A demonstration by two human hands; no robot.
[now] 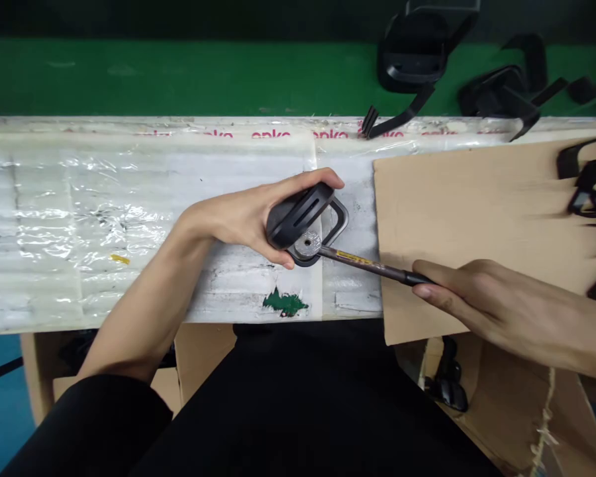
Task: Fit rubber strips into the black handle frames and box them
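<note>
My left hand (243, 222) grips a black plastic housing (298, 215), which looks like a vehicle mirror part, and holds it down on the bench. A dark bracket loop (338, 222) sticks out from it, and a round metal plate with a central hole (306, 244) sits on its underside. My right hand (496, 301) is closed around the black handle of a long-shafted driver (367, 265) with a yellow label. The shaft reaches across to the metal plate, and its tip is hard to make out there.
The work lies on a white, plastic-wrapped bench top (129, 225). A cardboard sheet (477, 199) to the right holds black parts at its far edge. Similar black housings (412, 56) lie on a green surface behind. More black parts (447, 377) sit in cardboard below.
</note>
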